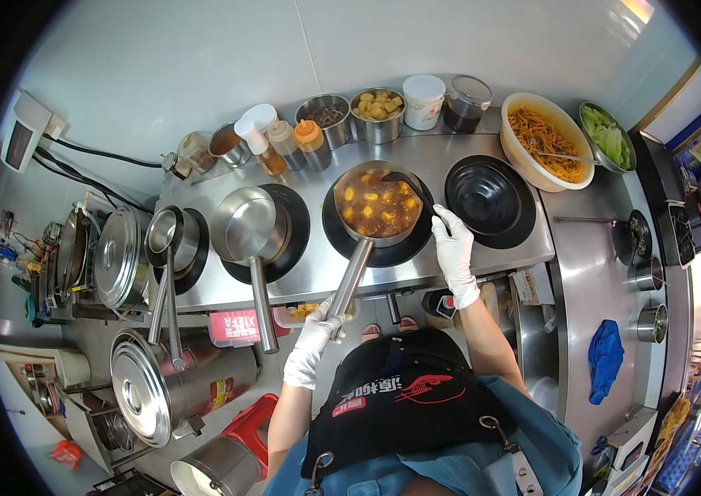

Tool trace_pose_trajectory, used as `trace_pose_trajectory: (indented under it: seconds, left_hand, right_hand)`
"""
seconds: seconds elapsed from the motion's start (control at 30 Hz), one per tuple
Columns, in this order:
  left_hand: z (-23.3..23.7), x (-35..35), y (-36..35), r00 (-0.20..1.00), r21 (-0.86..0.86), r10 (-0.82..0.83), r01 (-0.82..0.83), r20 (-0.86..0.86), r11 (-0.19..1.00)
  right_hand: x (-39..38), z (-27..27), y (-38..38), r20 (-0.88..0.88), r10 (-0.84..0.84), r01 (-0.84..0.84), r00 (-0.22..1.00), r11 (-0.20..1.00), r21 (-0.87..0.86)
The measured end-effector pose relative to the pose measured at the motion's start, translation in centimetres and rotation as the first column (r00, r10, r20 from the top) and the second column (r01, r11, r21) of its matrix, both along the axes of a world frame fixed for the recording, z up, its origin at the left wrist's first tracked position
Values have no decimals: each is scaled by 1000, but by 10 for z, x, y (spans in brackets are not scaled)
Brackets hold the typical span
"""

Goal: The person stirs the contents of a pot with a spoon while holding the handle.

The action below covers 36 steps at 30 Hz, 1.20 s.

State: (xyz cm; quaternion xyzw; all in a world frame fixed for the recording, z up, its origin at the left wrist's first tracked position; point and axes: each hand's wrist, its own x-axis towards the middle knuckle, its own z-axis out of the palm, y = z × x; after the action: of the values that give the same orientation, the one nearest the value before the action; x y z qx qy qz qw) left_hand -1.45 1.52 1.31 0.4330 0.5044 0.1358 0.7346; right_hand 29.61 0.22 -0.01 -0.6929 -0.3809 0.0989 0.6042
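My left hand (315, 335), in a white glove, is closed round the end of the long metal handle of a saucepan (358, 263). The pan sits on a burner and holds brown sauce with yellowish chunks (375, 202). My right hand (453, 248), also gloved in white, holds a black ladle (404, 178) near the pan's right rim. The ladle's head dips into the sauce at the pan's upper right. Just right of the pan is a black burner ring (483, 196) with no pan on it.
Left of the pan stand an empty saucepan (243, 223) and a smaller pot (172, 236). Behind are squeeze bottles (313, 145), a pot of yellow chunks (377, 107) and a white tub (424, 102). Farther right stand a large bowl of orange shreds (548, 140) and a bowl of greens (606, 136).
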Motion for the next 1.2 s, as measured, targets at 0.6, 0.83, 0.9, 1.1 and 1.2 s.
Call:
trace_pose_trajectory:
  seconds: [0.6,0.83,0.9,1.1,1.2]
  left_hand:
    - [-3,-2,1,1000,12,-23,23,-21,1000]
    - [-4,-2,1,1000,5,-13,13,-12,1000]
    - [-4,-2,1,1000,2,-9,9,-13,1000]
    - [-7,-3,1,1000,-3,-9,9,1,1000]
    - [-6,-3,1,1000,7,-15,15,-11,1000]
  right_hand:
    - [2,8,-5,-68,35,-37,997,999,-24]
    - [0,32,-11,133,101,-88,986,991,-103]
    - [0,34,-12,153,103,-88,983,991,-102]
    - [5,40,-18,270,153,-103,951,976,-190]
    - [9,49,-22,389,219,-102,895,948,-301]
